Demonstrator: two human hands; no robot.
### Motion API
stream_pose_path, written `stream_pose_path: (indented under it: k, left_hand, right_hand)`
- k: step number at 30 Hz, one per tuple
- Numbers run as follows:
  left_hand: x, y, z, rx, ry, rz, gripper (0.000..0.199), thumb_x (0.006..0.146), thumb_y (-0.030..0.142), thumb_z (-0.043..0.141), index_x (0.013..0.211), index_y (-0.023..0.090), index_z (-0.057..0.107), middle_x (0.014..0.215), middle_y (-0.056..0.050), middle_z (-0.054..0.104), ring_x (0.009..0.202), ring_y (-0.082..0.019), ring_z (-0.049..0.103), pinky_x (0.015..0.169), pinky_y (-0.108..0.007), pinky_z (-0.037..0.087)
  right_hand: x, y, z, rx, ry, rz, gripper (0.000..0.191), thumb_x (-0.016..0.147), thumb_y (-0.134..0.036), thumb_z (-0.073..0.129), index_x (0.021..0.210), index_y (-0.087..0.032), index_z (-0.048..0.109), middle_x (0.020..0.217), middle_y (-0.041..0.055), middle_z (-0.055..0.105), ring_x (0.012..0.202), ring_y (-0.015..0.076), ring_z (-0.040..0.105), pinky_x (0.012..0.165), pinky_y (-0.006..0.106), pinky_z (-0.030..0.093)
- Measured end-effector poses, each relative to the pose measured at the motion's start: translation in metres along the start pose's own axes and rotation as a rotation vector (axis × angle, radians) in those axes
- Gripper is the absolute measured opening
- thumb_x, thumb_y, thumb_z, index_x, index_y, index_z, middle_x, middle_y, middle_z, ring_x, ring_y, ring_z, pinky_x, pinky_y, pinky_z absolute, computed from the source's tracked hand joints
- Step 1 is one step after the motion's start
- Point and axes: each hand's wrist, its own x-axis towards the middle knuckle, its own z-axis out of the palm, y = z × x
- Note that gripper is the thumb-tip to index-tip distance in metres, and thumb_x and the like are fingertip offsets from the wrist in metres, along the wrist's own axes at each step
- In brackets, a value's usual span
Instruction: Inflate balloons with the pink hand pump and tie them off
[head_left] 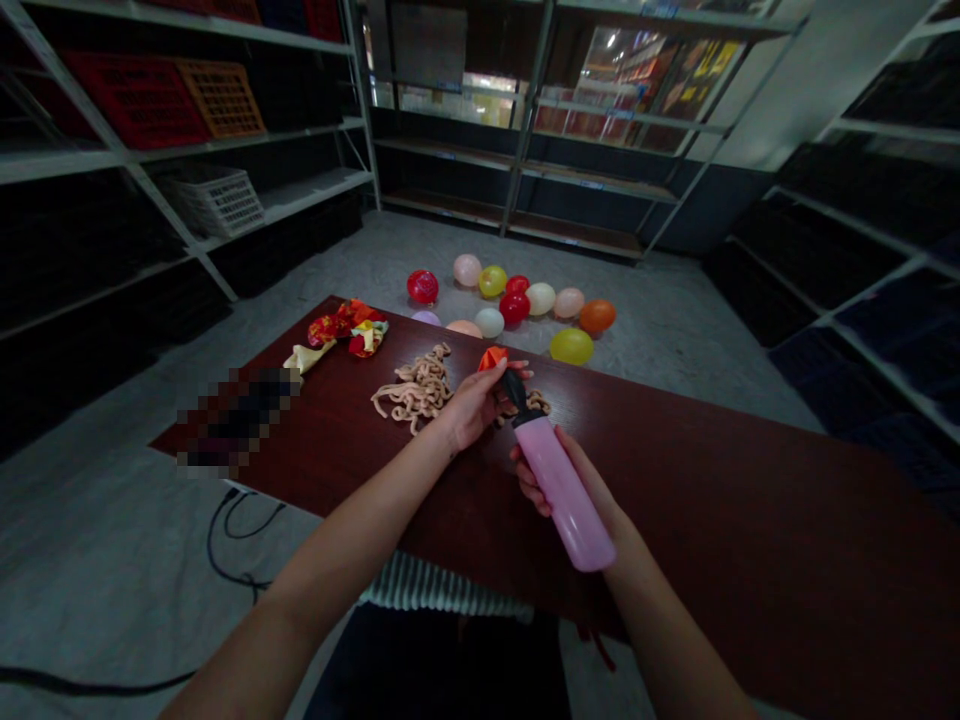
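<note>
My right hand point(537, 478) is wrapped round the pink barrel of a balloon pump point(564, 495), which slants away from me with its black nozzle end pointing forward. At that nozzle, my left hand point(480, 402) pinches an orange balloon point(492, 357) that looks limp. The fingers hide where the balloon meets the nozzle. Beside my left hand lies a heap of tan cord point(421, 385) on the dark red-brown table point(675, 480). A smaller bit of the same cord point(537, 402) shows behind the pump.
Crumpled red and yellow balloons point(349, 325) lie at the table's far left, near a pixelated dark object point(244, 415). Several inflated balloons point(515, 308) rest on the floor beyond the table. Shelves point(442, 155) stand around, with crates point(217, 200) on the left.
</note>
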Motion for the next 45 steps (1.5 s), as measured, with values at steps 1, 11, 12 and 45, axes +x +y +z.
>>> stream_pose_path:
  k: [1, 11, 12, 45]
  left_hand:
    - [-0.001, 0.001, -0.001, 0.008, -0.019, 0.000, 0.023, 0.102, 0.027, 0.057, 0.105, 0.014, 0.076, 0.109, -0.011, 0.076, 0.079, -0.014, 0.070, 0.063, -0.022, 0.053]
    - [0.000, 0.006, -0.005, 0.253, -0.028, -0.030, 0.032, 0.091, 0.042, 0.073, 0.104, 0.014, 0.078, 0.103, -0.013, 0.076, 0.081, -0.016, 0.070, 0.064, -0.020, 0.053]
    - [0.000, 0.007, -0.006, 0.263, -0.043, -0.024, 0.033, 0.090, 0.042, 0.074, 0.105, 0.013, 0.079, 0.103, -0.014, 0.076, 0.082, -0.016, 0.070, 0.065, -0.021, 0.053]
    - [-0.007, 0.017, 0.010, -0.299, -0.046, -0.202, 0.039, 0.095, 0.048, 0.067, 0.090, 0.009, 0.071, 0.049, 0.007, 0.037, 0.043, -0.009, 0.043, 0.048, -0.024, 0.045]
  right_hand:
    - [0.000, 0.000, 0.000, 0.003, -0.005, 0.003, 0.061, 0.083, -0.071, 0.067, 0.100, -0.013, 0.072, 0.069, 0.0003, 0.061, 0.051, 0.0086, 0.054, 0.041, 0.017, 0.045]
    - [-0.004, 0.000, 0.006, -0.005, 0.027, 0.003, 0.060, 0.082, -0.071, 0.068, 0.100, -0.014, 0.071, 0.071, -0.0001, 0.061, 0.053, 0.0093, 0.057, 0.043, 0.018, 0.047]
    - [-0.004, 0.001, 0.006, -0.012, 0.043, -0.002, 0.060, 0.083, -0.071, 0.066, 0.100, -0.014, 0.071, 0.071, 0.0000, 0.062, 0.054, 0.0096, 0.057, 0.044, 0.018, 0.048]
    - [0.004, 0.013, -0.006, -0.120, 0.094, 0.096, 0.056, 0.092, -0.066, 0.058, 0.106, -0.013, 0.070, 0.077, 0.0046, 0.069, 0.056, 0.0123, 0.063, 0.048, 0.022, 0.053]
